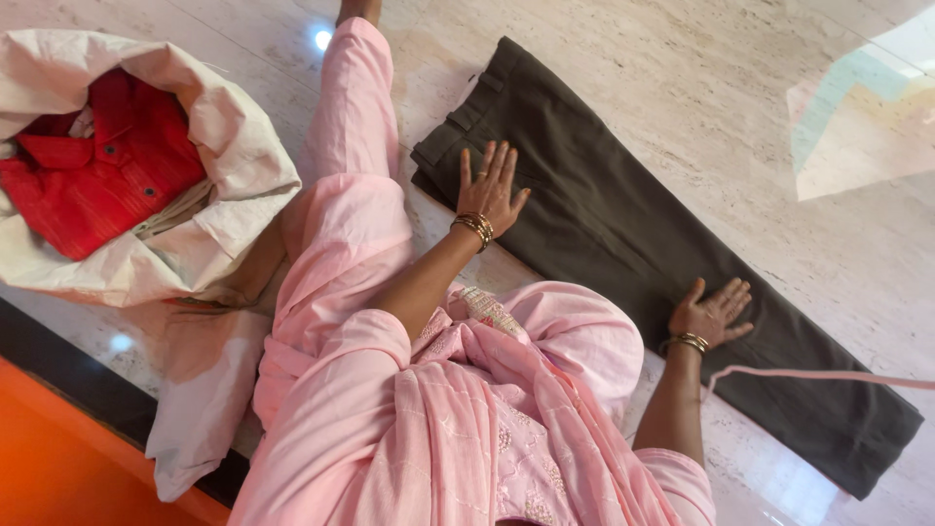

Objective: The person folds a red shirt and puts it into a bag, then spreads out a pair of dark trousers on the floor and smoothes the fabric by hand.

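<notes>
Dark brown trousers (623,234) lie flat and folded lengthwise on the pale marble floor (740,107), waistband toward the upper left. My left hand (492,185) rests palm down near the waistband, fingers spread, bangles on the wrist. Further along the leg part, at the near edge of the cloth, my right hand (711,314) also presses flat with its fingers apart. Neither hand grips anything. My pink clothing (438,409) fills the lower middle, and one pink-clad leg (355,117) stretches out beside the trousers.
A cream cloth bag (219,136) at the left holds a red buttoned shirt (97,175). A dark strip and an orange surface (49,458) run along the lower left. A thin pink cord (828,375) crosses the trousers at the right.
</notes>
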